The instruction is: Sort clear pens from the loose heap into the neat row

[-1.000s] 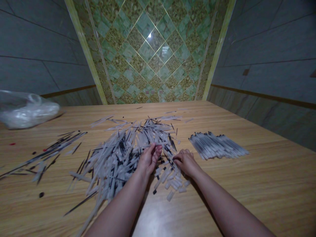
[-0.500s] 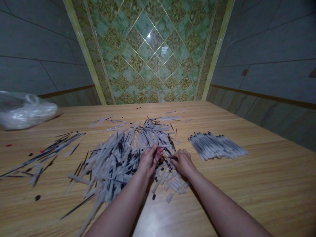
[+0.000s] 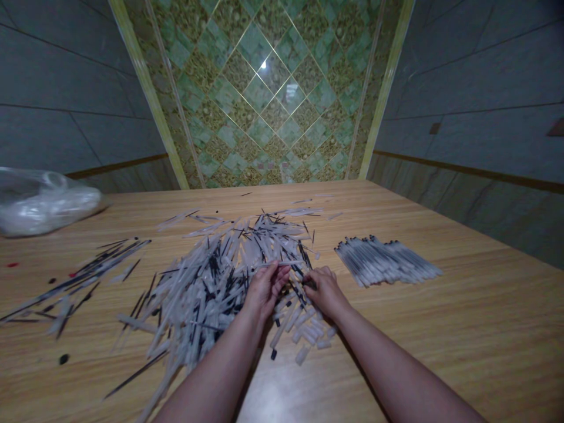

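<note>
In the middle of the table my left hand point(image 3: 265, 289) is closed on a thin clear pen barrel point(image 3: 288, 262), held level between thumb and fingertips and pointing right. Just right of it my right hand point(image 3: 326, 292) is closed in a pinch; something small and dark shows at its fingertips, too hidden to name. Left of and beyond my hands spreads a loose pile of clear pen barrels and black refills point(image 3: 207, 294). Short clear caps point(image 3: 311, 332) and small black plugs point(image 3: 274, 354) lie beneath and in front of my hands.
To the right, assembled-looking pens point(image 3: 388, 261) lie side by side in a row. More dark refills point(image 3: 88, 270) are scattered at the left. A clear plastic bag point(image 3: 48, 202) sits at the far left of the wooden table point(image 3: 462, 329). A tiled wall point(image 3: 273, 117) stands behind.
My right hand has shifted very slightly, and a dark bit shows more at its fingertips. The left hand keeps the barrel in the same place. The view has tilted a little.
</note>
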### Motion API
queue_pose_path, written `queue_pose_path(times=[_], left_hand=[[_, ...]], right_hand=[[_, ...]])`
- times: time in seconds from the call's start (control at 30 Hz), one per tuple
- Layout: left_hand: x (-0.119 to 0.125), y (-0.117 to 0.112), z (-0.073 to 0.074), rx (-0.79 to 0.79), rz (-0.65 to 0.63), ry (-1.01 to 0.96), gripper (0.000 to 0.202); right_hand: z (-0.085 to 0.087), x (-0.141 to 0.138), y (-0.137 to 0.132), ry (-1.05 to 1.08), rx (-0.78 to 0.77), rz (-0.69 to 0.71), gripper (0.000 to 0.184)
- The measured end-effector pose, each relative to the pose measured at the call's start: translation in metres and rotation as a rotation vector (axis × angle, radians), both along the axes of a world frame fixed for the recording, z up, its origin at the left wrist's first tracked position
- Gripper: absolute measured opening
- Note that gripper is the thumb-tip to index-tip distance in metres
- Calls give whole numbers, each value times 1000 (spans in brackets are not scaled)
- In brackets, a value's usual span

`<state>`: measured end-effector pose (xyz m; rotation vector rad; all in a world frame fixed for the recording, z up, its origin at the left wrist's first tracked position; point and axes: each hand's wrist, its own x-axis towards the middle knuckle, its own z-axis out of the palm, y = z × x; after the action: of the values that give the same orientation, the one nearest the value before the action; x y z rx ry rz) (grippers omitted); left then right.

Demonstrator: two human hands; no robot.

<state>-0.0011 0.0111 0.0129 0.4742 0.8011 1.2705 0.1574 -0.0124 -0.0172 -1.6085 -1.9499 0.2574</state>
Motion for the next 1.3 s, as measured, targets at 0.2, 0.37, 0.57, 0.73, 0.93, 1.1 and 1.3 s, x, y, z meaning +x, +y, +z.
queue_pose_path(times=[0.2,0.37,0.57,0.73,0.93,1.1,1.3], left_hand=[[0,-1,1,0,2,24,4],[0,-1,0,16,-9,18,3],[-1,0,2,-2,2,8,3],[-1,2,2,3,-5,-10,5],[1,-1,3,21,-13,-21,5],[1,-3,5,19,-12,-19,4],[0,-3,4,16,-21,-19,4]], right_hand=[[2,-1,1,-19,26,37,7],[3,1,2,-78,-32,58,10],[6,-1,1,-74,-28,36,17],[5,-3,4,-73,-46,48,17],[5,-6,7,-81,-110,23,16],[6,-5,5,75,-69,26,10],[15,11,9,814,-53,27,30]])
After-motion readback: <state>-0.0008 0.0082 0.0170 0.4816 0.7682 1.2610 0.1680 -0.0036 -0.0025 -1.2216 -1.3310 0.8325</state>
